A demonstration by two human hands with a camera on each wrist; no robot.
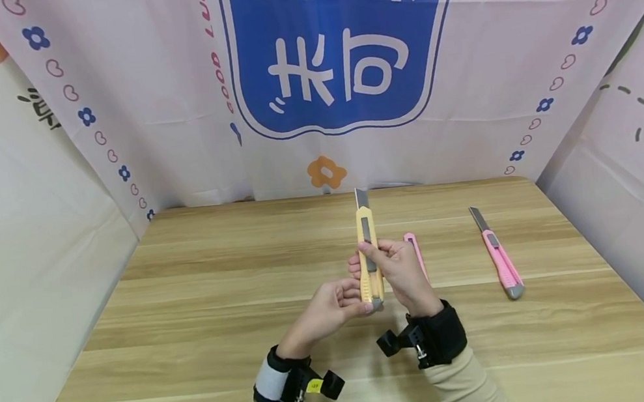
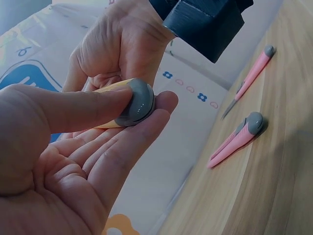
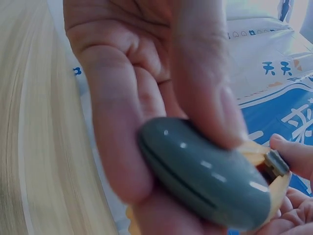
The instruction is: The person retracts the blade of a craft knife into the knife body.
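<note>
A yellow utility knife (image 1: 366,222) is held upright between both hands, its grey blade (image 1: 361,197) out at the top. My left hand (image 1: 335,304) pinches the grey end cap (image 2: 139,104) at the bottom between thumb and fingers. The right hand (image 1: 401,271) grips the body higher up, thumb on its front near the dark slider (image 3: 277,163). Just behind the right hand lies a pink utility knife (image 1: 412,244), partly hidden by that hand in the head view.
Farther right on the wooden table (image 1: 225,349) lies another pink utility knife (image 1: 502,264) with its blade out. A printed cloth (image 1: 186,143) hangs behind the table, and pale cloth walls stand at both sides. Each wrist wears a black strap with a small camera.
</note>
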